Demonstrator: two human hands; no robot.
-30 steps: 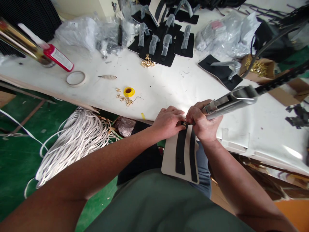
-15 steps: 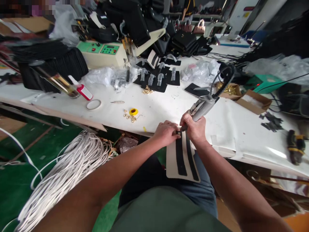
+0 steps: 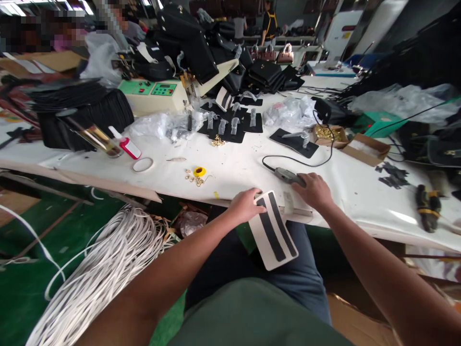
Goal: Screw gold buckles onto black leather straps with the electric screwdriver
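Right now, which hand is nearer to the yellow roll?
Left. The left hand is right of the yellow roll, toward the person; the right hand, on the grey tool, is farther right.

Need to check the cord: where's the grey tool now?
In the head view, right of centre, the grey tool is on or just above the white table, the right hand on its near end.

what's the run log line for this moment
left hand: holding striped panel near its top | right hand: holding corded grey tool | table: yellow roll beside gold fittings
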